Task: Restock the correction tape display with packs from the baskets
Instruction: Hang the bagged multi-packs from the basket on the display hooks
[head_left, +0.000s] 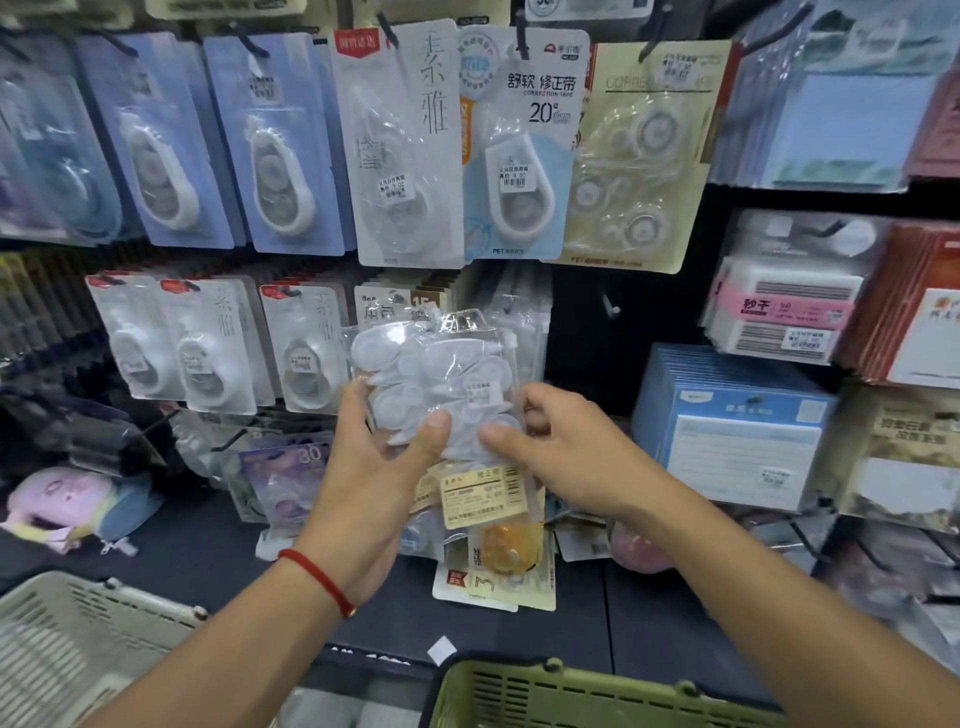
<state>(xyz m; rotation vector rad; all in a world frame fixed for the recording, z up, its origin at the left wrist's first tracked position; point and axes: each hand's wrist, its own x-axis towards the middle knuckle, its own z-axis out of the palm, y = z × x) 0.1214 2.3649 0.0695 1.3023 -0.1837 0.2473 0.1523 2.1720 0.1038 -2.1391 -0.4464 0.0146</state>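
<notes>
Both hands' grip, left hand (384, 467) and right hand (561, 457), pinches clear pack (436, 379) by its lower edge.

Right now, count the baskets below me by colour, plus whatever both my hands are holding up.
Pale grey slotted plastic basket: 1
Green slotted plastic basket: 1
Clear plastic bag of white correction tapes, pinched by left hand and right hand: 1
Total: 3
</notes>
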